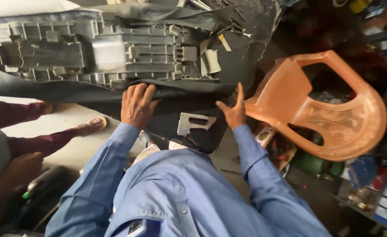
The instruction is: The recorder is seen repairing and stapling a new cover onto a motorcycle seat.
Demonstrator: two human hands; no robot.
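Two bare hands in blue sleeves press on an upturned vehicle seat (114, 52) lying across the top of the view, its grey ribbed plastic underside facing up. Black cover material (180, 94) is folded over the seat's near edge. The left hand (137, 105) lies flat on that fold, fingers spread and pushing down, not gripping. The right hand (233, 112) rests at the fold's right end, thumb and fingers splayed open against the black cover, grasping nothing. Just below and between the hands, a small grey metal bracket (194, 123) sits on the black material. An orange plastic chair (334, 118) lies tipped on its side just to the right of the right hand. At the left edge, another person's arm (13, 171) and sandalled foot (90, 126) show, well apart from the seat.
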